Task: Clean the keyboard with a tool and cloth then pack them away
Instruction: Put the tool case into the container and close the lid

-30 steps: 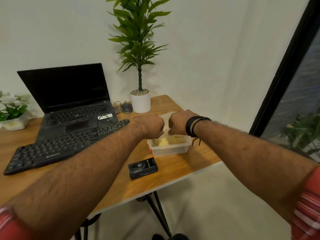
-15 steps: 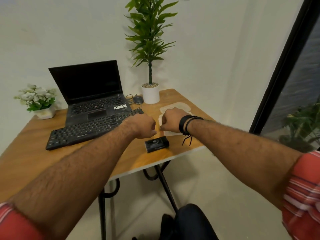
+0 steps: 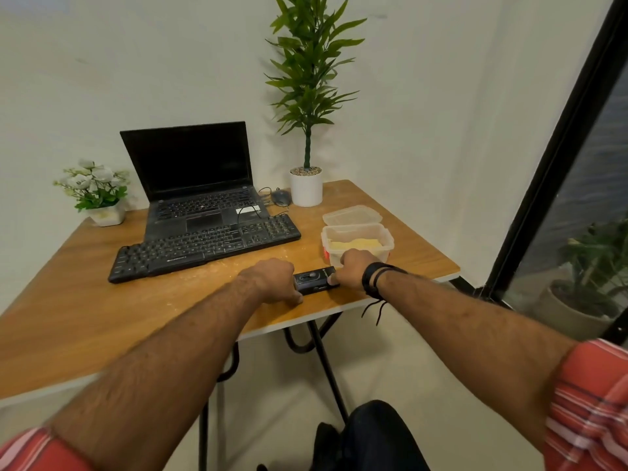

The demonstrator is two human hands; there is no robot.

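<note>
Wooden table (image 3: pixel 85 300) carries everything, and at its far left stands a small white pot of pale flowers (image 3: pixel 98 195). Next comes an open black laptop (image 3: pixel 197 185) with a dark screen, and a black keyboard (image 3: pixel 204 248) lies just in front of it, slanting toward the near left. The left hand (image 3: pixel 275 282) curls its fingers onto the left end of a small black box (image 3: pixel 314 282) near the table's front edge; the right hand (image 3: pixel 351 270), with dark bands at the wrist, grips the box's right end. Behind the box sits a clear plastic container (image 3: pixel 356 244) holding something yellow, its lid (image 3: pixel 351 215) lying just beyond. A tall potted plant (image 3: pixel 306 188) stands at the back.
</note>
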